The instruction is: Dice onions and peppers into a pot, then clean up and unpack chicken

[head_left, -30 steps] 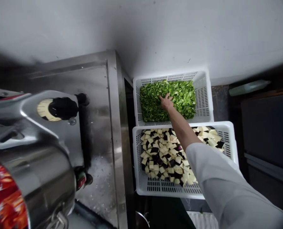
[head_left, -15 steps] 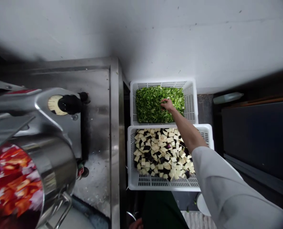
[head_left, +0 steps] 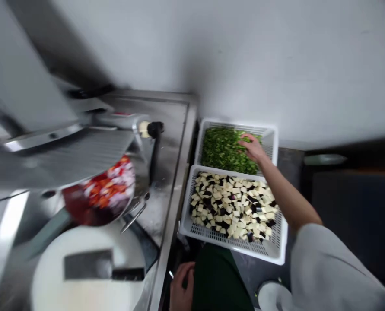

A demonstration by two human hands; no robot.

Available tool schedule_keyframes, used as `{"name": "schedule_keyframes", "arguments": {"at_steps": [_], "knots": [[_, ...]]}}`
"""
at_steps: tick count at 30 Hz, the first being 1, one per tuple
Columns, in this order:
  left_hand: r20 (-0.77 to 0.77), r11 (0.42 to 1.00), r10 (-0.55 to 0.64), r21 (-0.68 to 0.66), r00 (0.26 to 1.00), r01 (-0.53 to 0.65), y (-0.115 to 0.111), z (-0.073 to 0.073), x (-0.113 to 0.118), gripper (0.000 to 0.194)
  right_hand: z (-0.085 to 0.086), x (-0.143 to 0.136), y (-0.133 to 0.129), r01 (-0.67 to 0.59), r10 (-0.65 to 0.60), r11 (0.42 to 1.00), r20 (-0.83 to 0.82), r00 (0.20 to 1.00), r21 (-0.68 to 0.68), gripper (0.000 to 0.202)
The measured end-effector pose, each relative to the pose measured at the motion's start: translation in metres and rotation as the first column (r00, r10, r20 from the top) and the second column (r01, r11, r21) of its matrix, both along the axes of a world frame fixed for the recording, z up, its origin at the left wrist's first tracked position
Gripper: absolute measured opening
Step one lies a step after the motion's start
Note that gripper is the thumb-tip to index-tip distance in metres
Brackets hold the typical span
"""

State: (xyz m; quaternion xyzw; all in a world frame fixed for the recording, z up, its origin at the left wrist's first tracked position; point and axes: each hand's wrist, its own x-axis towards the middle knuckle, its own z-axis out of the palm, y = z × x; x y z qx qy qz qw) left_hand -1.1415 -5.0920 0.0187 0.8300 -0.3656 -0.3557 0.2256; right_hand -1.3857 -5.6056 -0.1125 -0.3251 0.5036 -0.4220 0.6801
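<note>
Head view: with right hand [head_left: 254,149] half open at cut greens [head_left: 221,149], could flick bits onto eggplant [head_left: 231,205] by pulling fast; cannot tell grip of left hand [head_left: 182,287].

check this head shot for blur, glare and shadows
Head view: the knife and board look blurred, the eggplant pieces crisper; also head view, a bright streak glares on metal at left; head view, a soft shadow darkens the wall.

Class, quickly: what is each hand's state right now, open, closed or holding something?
Left hand: fingers curled beside the dark green cloth; grip cannot be told.
Right hand: open, fingers loosely bent, over the chopped green vegetables.
</note>
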Motion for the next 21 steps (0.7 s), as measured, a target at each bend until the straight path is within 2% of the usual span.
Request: {"name": "schedule_keyframes", "arguments": {"at_steps": [2, 4, 7, 9, 11, 13, 15, 16, 17, 19, 21], "knots": [[-0.019, 1.000, -0.011, 0.021, 1.000, 0.011, -0.005, 0.013, -0.003, 0.047, 0.039, 0.019, 0.027, -0.116, 0.116, 0.993, 0.057, 0.992, -0.001, 0.045], [-0.020, 1.000, 0.016, 0.021, 1.000, -0.015, -0.008, 0.022, -0.005, 0.046, 0.082, 0.046, 0.061, -0.287, 0.277, 0.958, 0.194, 0.941, 0.020, 0.043], [-0.035, 0.997, 0.074, -0.011, 0.997, -0.074, -0.004, 0.030, -0.010, 0.044, 0.152, 0.102, 0.117, -0.543, 0.481, 0.839, 0.429, 0.765, 0.028, 0.043], [-0.049, 0.993, 0.110, -0.032, 0.993, -0.111, 0.001, 0.034, -0.014, 0.041, 0.194, 0.151, 0.146, -0.648, 0.553, 0.762, 0.543, 0.632, -0.021, 0.043], [-0.054, 0.989, 0.139, -0.050, 0.989, -0.142, 0.008, 0.038, -0.017, 0.041, 0.225, 0.205, 0.161, -0.712, 0.644, 0.690, 0.559, 0.522, -0.130, 0.040], [-0.051, 0.982, 0.173, -0.072, 0.984, -0.177, 0.014, 0.042, -0.017, 0.043, 0.245, 0.260, 0.164, -0.731, 0.755, 0.630, 0.426, 0.498, -0.262, 0.035], [-0.048, 0.971, 0.215, -0.098, 0.975, -0.219, 0.020, 0.046, -0.014, 0.046, 0.252, 0.311, 0.160, -0.732, 0.823, 0.551, 0.119, 0.555, -0.401, 0.033], [-0.048, 0.965, 0.237, -0.107, 0.970, -0.241, 0.023, 0.047, -0.011, 0.047, 0.253, 0.332, 0.156, -0.744, 0.808, 0.492, -0.082, 0.584, -0.452, 0.035], [-0.048, 0.959, 0.256, -0.114, 0.966, -0.259, 0.026, 0.047, -0.008, 0.048, 0.253, 0.350, 0.152, -0.773, 0.756, 0.423, -0.287, 0.588, -0.473, 0.038], [-0.045, 0.950, 0.286, -0.115, 0.957, -0.290, 0.032, 0.046, -0.003, 0.048, 0.250, 0.372, 0.146, -0.854, 0.600, 0.305, -0.612, 0.515, -0.421, 0.042], [-0.044, 0.945, 0.307, -0.105, 0.951, -0.310, 0.039, 0.044, 0.002, 0.049, 0.249, 0.375, 0.143, -0.893, 0.470, 0.259, -0.760, 0.449, -0.368, 0.032]]}}
